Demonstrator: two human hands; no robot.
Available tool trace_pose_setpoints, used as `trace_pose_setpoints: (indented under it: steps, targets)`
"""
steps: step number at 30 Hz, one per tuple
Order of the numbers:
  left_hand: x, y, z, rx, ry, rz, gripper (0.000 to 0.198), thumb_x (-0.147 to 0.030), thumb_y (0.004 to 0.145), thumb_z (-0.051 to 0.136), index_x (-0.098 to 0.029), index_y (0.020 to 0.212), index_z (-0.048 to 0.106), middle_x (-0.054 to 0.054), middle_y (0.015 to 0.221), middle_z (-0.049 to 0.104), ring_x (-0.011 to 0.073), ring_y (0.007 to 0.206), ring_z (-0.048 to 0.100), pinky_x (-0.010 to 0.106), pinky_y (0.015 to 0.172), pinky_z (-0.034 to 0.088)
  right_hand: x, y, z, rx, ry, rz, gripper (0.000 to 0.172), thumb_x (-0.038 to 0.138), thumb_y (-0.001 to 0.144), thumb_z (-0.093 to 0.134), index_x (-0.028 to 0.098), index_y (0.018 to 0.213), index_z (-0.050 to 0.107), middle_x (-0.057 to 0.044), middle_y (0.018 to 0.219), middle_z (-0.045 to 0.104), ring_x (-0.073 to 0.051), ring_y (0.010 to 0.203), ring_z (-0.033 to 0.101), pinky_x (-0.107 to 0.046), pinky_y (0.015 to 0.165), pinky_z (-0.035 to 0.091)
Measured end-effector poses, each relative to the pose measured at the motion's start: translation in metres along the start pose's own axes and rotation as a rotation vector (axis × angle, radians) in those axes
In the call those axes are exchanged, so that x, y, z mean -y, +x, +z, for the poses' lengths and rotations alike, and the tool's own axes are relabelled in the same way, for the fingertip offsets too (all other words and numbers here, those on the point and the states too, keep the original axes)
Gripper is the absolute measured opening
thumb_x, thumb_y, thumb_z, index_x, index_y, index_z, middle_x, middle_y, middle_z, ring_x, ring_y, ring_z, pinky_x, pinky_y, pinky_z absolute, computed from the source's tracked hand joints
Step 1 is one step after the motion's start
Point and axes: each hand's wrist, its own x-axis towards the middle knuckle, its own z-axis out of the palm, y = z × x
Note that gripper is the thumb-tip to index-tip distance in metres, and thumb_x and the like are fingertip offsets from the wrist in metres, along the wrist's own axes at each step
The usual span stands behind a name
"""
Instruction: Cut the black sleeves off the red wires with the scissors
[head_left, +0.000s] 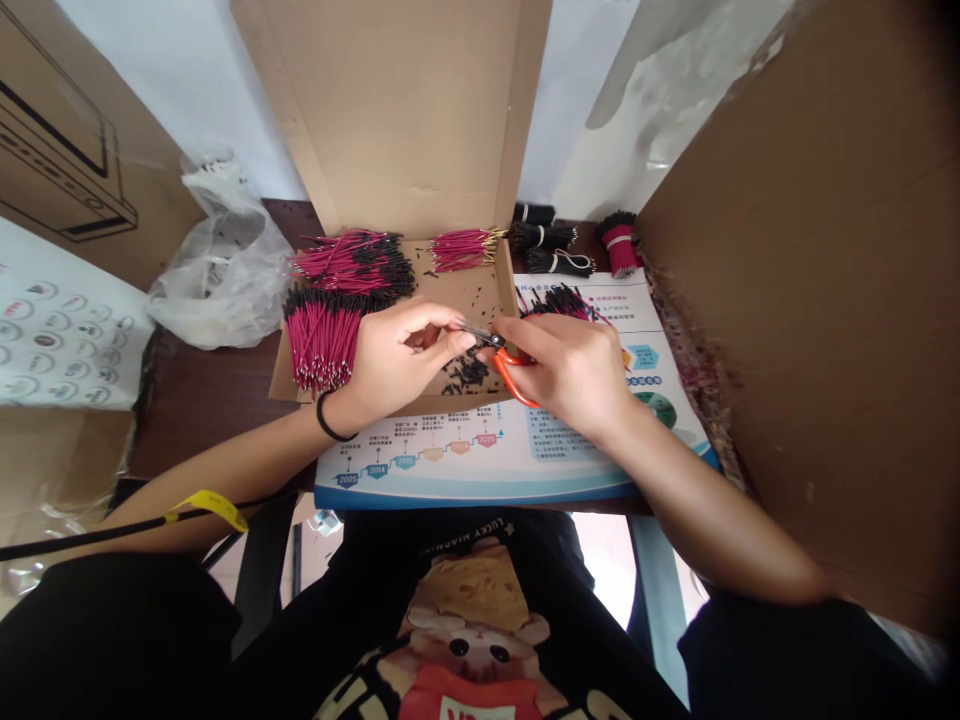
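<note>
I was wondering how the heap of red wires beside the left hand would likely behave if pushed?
The red wires would probably slide apart, since no band shows around them, unlike the banded bundle farther right. Individually they look fairly stiff, lying mostly straight, and likely light, being so thin.

Dark table carrying a poster, plastic bag and, apparently, cardboard box

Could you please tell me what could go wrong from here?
The scissors in the right hand point at the left hand, their blades close to its fingertips, so a slip might nick them.
Loose black scraps share the cardboard box with the red-and-black wires; they could get mixed.
</note>
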Motion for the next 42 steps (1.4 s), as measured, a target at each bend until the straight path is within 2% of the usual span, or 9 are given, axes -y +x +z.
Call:
trace_pose_setpoints:
  steps: [4, 8, 14, 17, 23, 31, 35, 42]
  targets:
    - [-0.0028, 0.0011, -0.0004, 0.012, -0.008, -0.011, 0.019, -0.035, 0.080, 0.068, -0.017, 0.072, 0.067, -0.001, 0.059, 0.063, 0.0073, 0.051, 0.050, 0.021, 0.047, 0.039, -0.0020, -0.0020, 0.0025, -0.003, 0.016, 0.024, 0.035, 0.044, 0.093, 0.047, 0.019, 0.088, 0.071, -0.002, 0.060, 0.062, -0.011, 0.053, 0.051, -0.026, 0.050, 0.031]
    - [-0.0040, 0.0013, 0.0000, 0.033, -0.056, -0.073, 0.019, -0.035, 0.080, 0.068, -0.017, 0.073, 0.068, 0.001, 0.065, 0.069, 0.0085, 0.055, 0.057, 0.021, 0.049, 0.043, -0.0002, -0.0031, 0.0035, -0.062, 0.061, 0.069, 0.033, 0.043, 0.090, 0.051, 0.017, 0.084, 0.070, -0.001, 0.058, 0.061, -0.010, 0.052, 0.050, -0.025, 0.050, 0.031]
    - [-0.0024, 0.0009, -0.0004, 0.014, -0.147, -0.153, 0.019, -0.035, 0.079, 0.069, -0.017, 0.078, 0.069, 0.002, 0.070, 0.071, 0.0086, 0.054, 0.061, 0.020, 0.047, 0.044, 0.0037, -0.0020, 0.0018, -0.068, 0.087, 0.093, 0.031, 0.041, 0.089, 0.051, 0.017, 0.087, 0.069, -0.002, 0.063, 0.064, -0.012, 0.057, 0.055, -0.025, 0.053, 0.035]
    - [-0.0040, 0.0018, -0.0016, 0.033, -0.104, -0.154, 0.020, -0.037, 0.079, 0.069, -0.017, 0.077, 0.068, 0.002, 0.069, 0.070, 0.0085, 0.054, 0.060, 0.020, 0.046, 0.044, 0.0044, -0.0023, 0.0027, -0.042, 0.083, 0.093, 0.033, 0.043, 0.089, 0.050, 0.017, 0.087, 0.069, -0.003, 0.065, 0.065, -0.013, 0.058, 0.056, -0.026, 0.054, 0.036]
    - [-0.0063, 0.0033, -0.0028, 0.043, -0.043, -0.107, 0.022, -0.039, 0.081, 0.067, -0.017, 0.074, 0.067, 0.001, 0.066, 0.069, 0.0079, 0.053, 0.056, 0.021, 0.047, 0.042, 0.0032, -0.0029, 0.0041, -0.029, 0.089, 0.102, 0.026, 0.037, 0.087, 0.053, 0.017, 0.087, 0.070, -0.003, 0.064, 0.065, -0.012, 0.057, 0.055, -0.025, 0.054, 0.036]
    - [-0.0033, 0.0031, -0.0039, 0.048, -0.005, -0.092, 0.024, -0.042, 0.081, 0.066, -0.018, 0.074, 0.069, 0.001, 0.063, 0.067, 0.0083, 0.050, 0.051, 0.023, 0.047, 0.039, 0.0034, -0.0042, 0.0042, -0.025, 0.068, 0.067, 0.030, 0.039, 0.090, 0.050, 0.018, 0.090, 0.071, -0.003, 0.065, 0.064, -0.012, 0.058, 0.054, -0.025, 0.054, 0.036]
    - [-0.0023, 0.0036, -0.0053, 0.067, -0.011, -0.069, 0.025, -0.042, 0.080, 0.067, -0.019, 0.073, 0.069, 0.001, 0.063, 0.065, 0.0084, 0.051, 0.050, 0.023, 0.048, 0.039, 0.0022, -0.0043, 0.0069, -0.024, 0.072, 0.073, 0.031, 0.041, 0.090, 0.051, 0.019, 0.094, 0.072, -0.002, 0.063, 0.063, -0.012, 0.056, 0.052, -0.026, 0.053, 0.034]
    - [-0.0008, 0.0050, -0.0062, 0.110, -0.043, -0.083, 0.021, -0.040, 0.081, 0.067, -0.020, 0.074, 0.070, 0.001, 0.066, 0.068, 0.0091, 0.053, 0.056, 0.024, 0.049, 0.043, 0.0031, -0.0051, 0.0069, -0.018, 0.050, 0.143, 0.029, 0.039, 0.088, 0.052, 0.018, 0.084, 0.072, -0.001, 0.057, 0.060, -0.011, 0.053, 0.050, -0.025, 0.051, 0.032]
